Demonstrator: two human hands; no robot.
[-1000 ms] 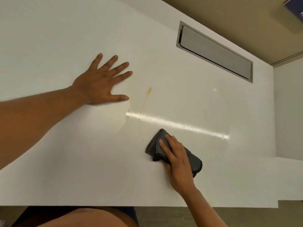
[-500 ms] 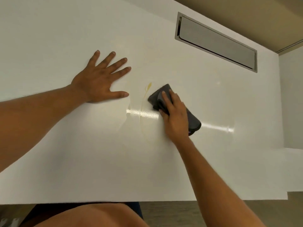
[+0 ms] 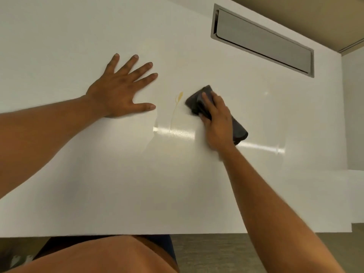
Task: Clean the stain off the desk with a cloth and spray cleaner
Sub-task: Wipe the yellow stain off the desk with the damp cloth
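The white counter (image 3: 98,184) filled most of the view, smooth and glossy, with a bright streak of reflected light running just below the stain. A long grey metal hatch (image 3: 262,40) was set flush into the counter, well beyond the stain and to its right; it stood clear of the work.

The left hand (image 3: 118,91) lay flat on the counter, fingers spread and grasping nothing, just left of the stain. Its thumb pointed toward the stain without touching it. It appeared to serve as a brace and did not obstruct the wiping path.

The right hand (image 3: 216,119) pressed down on a dark cloth (image 3: 199,101), fingers laid over it rather than clenched. The cloth sat immediately right of the stain, its near corner close to the mark but apart from it. The cloth looked soft, light and limp, bunched under the palm; it is best held down from above with flat fingers, as observed.

The stain (image 3: 178,101), a thin yellowish smear trailing toward the light streak, remained unwiped. No spray bottle was in view.
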